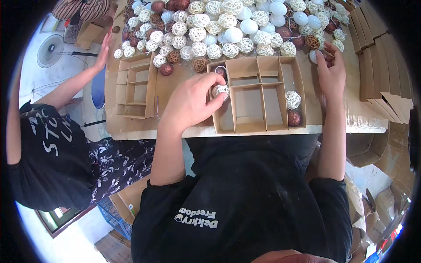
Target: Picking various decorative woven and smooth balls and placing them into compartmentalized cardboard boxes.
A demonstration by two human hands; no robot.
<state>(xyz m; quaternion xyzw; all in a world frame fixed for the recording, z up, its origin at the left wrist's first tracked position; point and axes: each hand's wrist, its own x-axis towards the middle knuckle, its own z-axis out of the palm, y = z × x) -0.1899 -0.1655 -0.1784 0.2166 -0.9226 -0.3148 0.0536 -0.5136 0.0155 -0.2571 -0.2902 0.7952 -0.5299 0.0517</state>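
A cardboard box with dividers lies open before me at the table's front edge. My left hand is closed on a white woven ball over the box's left column. Just beyond those fingers, a dark brown ball sits in the same column. The right column holds another white woven ball and, nearer me, a brown glittery ball. Right of the box, my right hand pinches a smooth white ball at the edge of the pile.
A large heap of white, cream and brown balls covers the far side of the table. Left of my box stands a second divided box. Flattened cardboard is stacked at right. A co-worker's hand reaches toward the table's left edge.
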